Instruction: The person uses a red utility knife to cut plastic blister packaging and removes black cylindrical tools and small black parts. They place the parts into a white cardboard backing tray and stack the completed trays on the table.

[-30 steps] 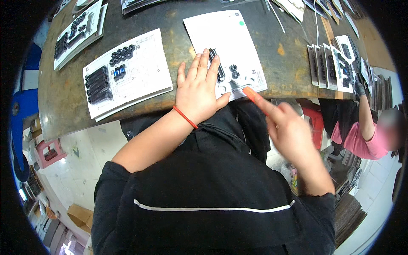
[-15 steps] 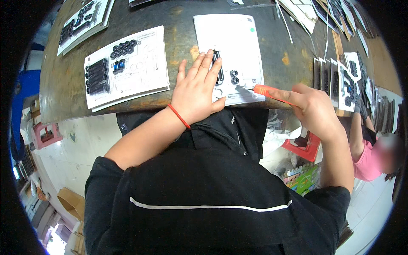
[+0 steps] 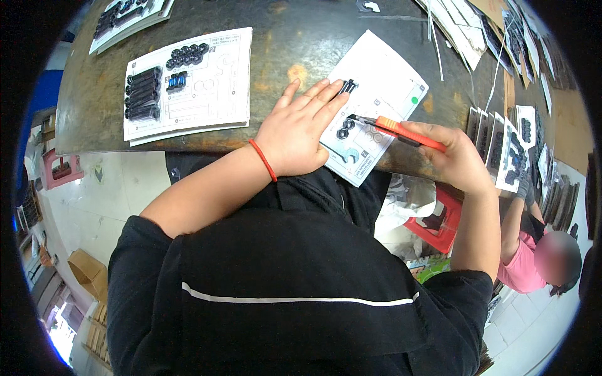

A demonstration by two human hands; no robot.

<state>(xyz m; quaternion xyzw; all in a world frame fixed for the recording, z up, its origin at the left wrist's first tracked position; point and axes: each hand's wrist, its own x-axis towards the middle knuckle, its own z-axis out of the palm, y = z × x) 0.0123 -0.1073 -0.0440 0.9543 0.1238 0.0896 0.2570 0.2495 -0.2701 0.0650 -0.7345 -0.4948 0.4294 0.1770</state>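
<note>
On the dark worktable [image 3: 301, 56], at its near edge, lies a white printed card [image 3: 382, 94], and everything else is best placed against it. The left hand [image 3: 298, 135] lies flat on the card's left part, palm down, fingers stretched out and held close together, the fingertips reaching toward a small cluster of black screws [image 3: 348, 86] near the card's upper middle. A red band [image 3: 263, 160] circles that wrist, just off the card's near-left corner. The right hand [image 3: 461, 156] sits off the card's right edge, closed in a grip around the handle of an orange utility knife [image 3: 401, 131]; the knife slants across the card's right part with its dark tip pointing left, ending just above two black washers [image 3: 345, 128] that rest on the card's middle beside the left hand's fingers. Whether the tip touches the card cannot be told.

Well to the left of the card lies a second white sheet [image 3: 207, 94], carrying rows of black bolts [image 3: 143, 94] and a group of black nuts [image 3: 187, 55]. To the right of the card, past the right hand, a row of smaller cards with black parts [image 3: 508, 147] stands along the table edge. Lower right of them, another person in a pink top [image 3: 517, 272] is near the table.
</note>
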